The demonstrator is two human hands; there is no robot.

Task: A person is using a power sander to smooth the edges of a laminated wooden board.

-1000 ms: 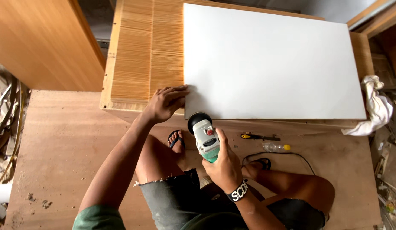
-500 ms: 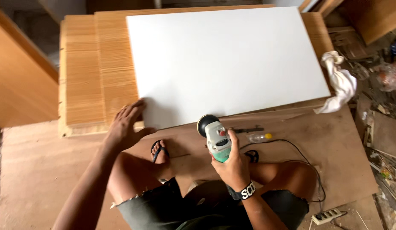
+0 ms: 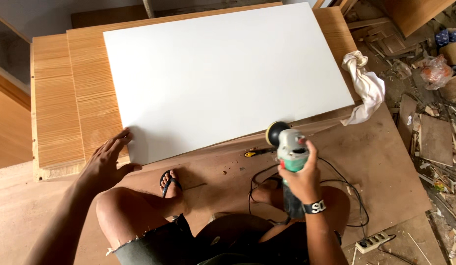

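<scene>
Hand positions at the near edge of the flat white rectangular panel (image 3: 223,73)
Left hand (image 3: 107,164): fingers spread on the panel's corner. Right hand (image 3: 299,179): fingers wrapped around the green-and-grey electric sander (image 3: 289,147), clear of the edge.

The board (image 3: 223,78) lies on the stacked panels (image 3: 66,108) before me. My left hand (image 3: 107,162) rests at its near left corner; my right hand (image 3: 299,179) holds the sander (image 3: 288,145) off its near edge. A rag (image 3: 368,88) drapes the right edge.

Probably a woodworking shop: plywood floor (image 3: 375,162), stacked veneer boards (image 3: 66,98), offcut scraps (image 3: 424,132).
</scene>
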